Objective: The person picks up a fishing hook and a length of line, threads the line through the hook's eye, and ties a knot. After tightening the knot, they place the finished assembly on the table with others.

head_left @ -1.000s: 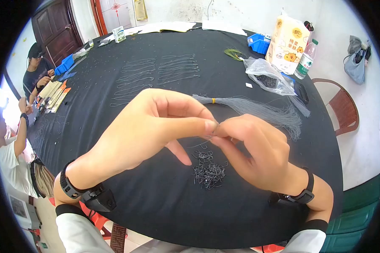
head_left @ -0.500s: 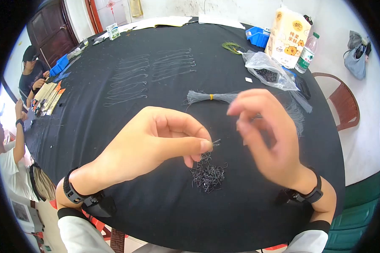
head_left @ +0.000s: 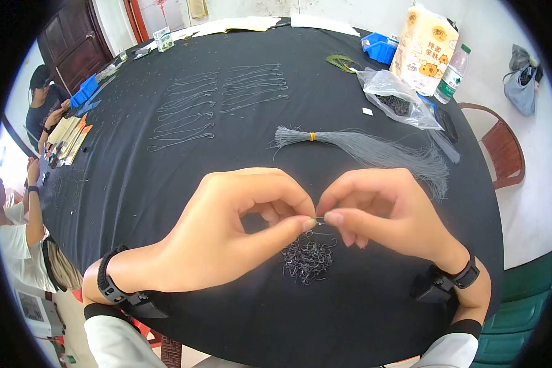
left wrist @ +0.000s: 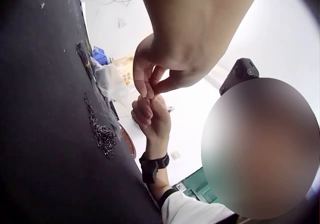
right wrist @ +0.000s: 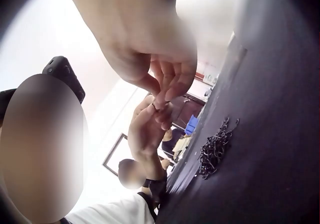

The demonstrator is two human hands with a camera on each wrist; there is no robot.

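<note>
left fingers + right fingers | pinch thin strand | dark hooks below

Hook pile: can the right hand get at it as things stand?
Probably yes: nothing lies over the pile on the table, though the right hand seems to pinch a thin piece.

I recorded my black-cuffed white fabric sleeve and a plain black cloth table cover. The heap of small hooked pieces was dark grey; the long bundle of thin strands, lighter grey with a yellow band. The boxy pack bore orange cartoon animals on cream.
</note>
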